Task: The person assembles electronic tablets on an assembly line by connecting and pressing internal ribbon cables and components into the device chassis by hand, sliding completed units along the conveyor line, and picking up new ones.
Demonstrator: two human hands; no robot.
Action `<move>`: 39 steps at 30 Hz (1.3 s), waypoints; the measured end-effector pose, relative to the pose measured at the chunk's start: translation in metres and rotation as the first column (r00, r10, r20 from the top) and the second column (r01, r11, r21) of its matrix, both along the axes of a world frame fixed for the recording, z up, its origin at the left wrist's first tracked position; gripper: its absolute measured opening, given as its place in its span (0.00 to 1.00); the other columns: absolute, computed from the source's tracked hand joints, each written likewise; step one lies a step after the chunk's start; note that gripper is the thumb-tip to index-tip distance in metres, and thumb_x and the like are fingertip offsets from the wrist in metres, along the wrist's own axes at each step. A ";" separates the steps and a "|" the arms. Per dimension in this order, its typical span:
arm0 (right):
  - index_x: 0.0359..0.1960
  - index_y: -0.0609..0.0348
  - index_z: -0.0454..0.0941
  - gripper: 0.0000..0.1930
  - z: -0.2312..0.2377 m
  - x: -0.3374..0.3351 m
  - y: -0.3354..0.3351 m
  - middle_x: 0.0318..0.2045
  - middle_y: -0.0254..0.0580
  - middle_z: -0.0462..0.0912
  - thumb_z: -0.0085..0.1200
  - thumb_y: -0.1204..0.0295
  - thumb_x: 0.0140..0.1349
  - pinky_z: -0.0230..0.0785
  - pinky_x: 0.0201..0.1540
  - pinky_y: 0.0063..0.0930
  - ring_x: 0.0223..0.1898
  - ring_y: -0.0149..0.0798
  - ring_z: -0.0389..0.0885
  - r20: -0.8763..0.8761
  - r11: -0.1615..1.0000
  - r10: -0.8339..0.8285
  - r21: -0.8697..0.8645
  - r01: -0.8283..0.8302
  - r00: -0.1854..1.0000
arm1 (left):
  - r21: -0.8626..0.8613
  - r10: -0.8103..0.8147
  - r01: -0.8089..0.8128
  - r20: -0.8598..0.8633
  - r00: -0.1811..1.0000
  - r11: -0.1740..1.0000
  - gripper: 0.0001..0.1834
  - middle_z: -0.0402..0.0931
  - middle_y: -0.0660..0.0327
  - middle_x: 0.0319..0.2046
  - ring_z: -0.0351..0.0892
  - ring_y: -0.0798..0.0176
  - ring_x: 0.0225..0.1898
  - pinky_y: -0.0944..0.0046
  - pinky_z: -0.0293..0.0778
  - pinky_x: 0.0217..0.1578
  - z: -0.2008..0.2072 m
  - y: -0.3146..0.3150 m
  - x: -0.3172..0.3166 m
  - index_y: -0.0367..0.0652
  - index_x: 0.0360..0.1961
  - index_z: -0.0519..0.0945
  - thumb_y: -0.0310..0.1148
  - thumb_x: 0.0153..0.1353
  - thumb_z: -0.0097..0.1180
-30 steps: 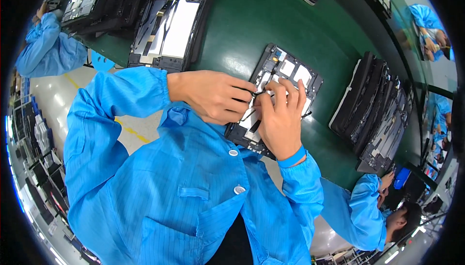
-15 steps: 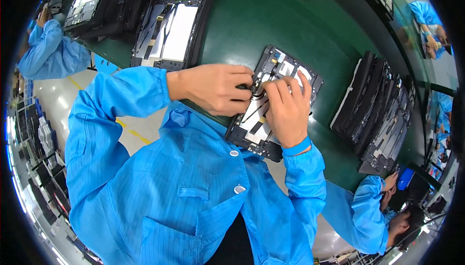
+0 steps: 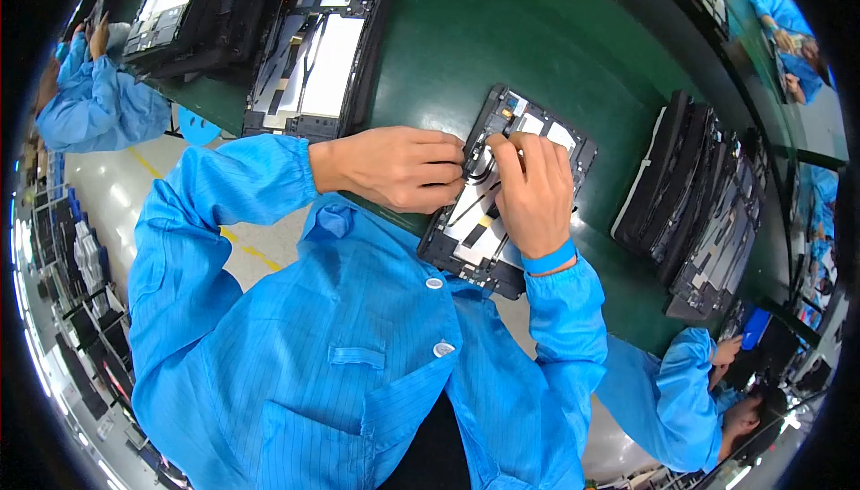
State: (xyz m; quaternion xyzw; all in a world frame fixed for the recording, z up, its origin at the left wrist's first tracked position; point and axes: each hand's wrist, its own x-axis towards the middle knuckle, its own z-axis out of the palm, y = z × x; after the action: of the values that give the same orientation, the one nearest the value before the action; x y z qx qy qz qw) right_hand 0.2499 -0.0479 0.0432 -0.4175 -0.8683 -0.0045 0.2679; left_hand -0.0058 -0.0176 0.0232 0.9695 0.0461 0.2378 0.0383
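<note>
Head view: at centre frame, open black rectangular tablet chassis (image 3: 502, 203) lying tilted on dark green work surface (image 3: 537, 51), back cover off, silvery-white plates, dark cables and small circuit parts exposed inside. Left hand (image 3: 399, 167) curled over its left edge, fingertips pinched together on a thin dark cable (image 3: 479, 170) near the upper end. Right hand (image 3: 533, 194) flat over the middle, fingers bent, tips pressing the same spot. Second open chassis (image 3: 313, 51) at upper left; stack of black units (image 3: 699, 194) at right.
</note>
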 end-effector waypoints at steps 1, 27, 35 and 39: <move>0.50 0.55 0.85 0.14 0.000 0.000 0.001 0.39 0.38 0.77 0.64 0.74 0.61 0.72 0.46 0.40 0.42 0.43 0.80 0.000 1.000 0.001 0.002 -0.001 1.000 | -0.012 -0.005 0.005 0.008 1.000 1.000 0.18 0.84 0.53 0.41 0.87 0.49 0.50 0.47 0.85 0.64 0.000 0.000 0.001 0.33 0.48 0.87 0.33 0.60 0.68; 0.49 0.55 0.84 0.15 -0.009 0.005 0.026 0.37 0.40 0.77 0.63 0.79 0.59 0.71 0.46 0.42 0.43 0.46 0.78 -0.085 0.998 -0.048 -0.032 0.045 0.995 | -0.007 -0.071 0.071 -0.035 0.997 0.997 0.11 0.80 0.58 0.40 0.84 0.54 0.49 0.57 0.87 0.48 0.006 0.019 0.007 0.39 0.38 0.83 0.35 0.60 0.64; 0.50 0.56 0.84 0.19 -0.009 0.005 0.032 0.39 0.41 0.78 0.62 0.83 0.55 0.71 0.48 0.44 0.45 0.49 0.79 -0.121 0.997 -0.020 -0.071 0.012 0.992 | 0.014 -0.069 0.069 -0.008 0.998 0.998 0.11 0.81 0.57 0.40 0.85 0.54 0.49 0.59 0.87 0.50 0.005 0.030 0.011 0.38 0.39 0.83 0.34 0.61 0.64; 0.49 0.56 0.84 0.19 -0.013 0.005 0.034 0.39 0.42 0.79 0.62 0.84 0.55 0.71 0.49 0.44 0.45 0.49 0.79 -0.149 0.995 -0.037 -0.101 0.022 0.988 | 0.027 -0.070 0.071 -0.030 0.997 0.997 0.11 0.81 0.58 0.40 0.84 0.54 0.50 0.59 0.87 0.50 0.007 0.038 0.013 0.39 0.39 0.83 0.35 0.61 0.64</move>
State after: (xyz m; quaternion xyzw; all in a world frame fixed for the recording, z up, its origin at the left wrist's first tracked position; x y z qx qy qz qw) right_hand 0.2551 -0.0134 0.0302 -0.4422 -0.8385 0.0662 0.3115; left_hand 0.0075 0.0201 0.0300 0.9743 0.0091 0.2228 0.0324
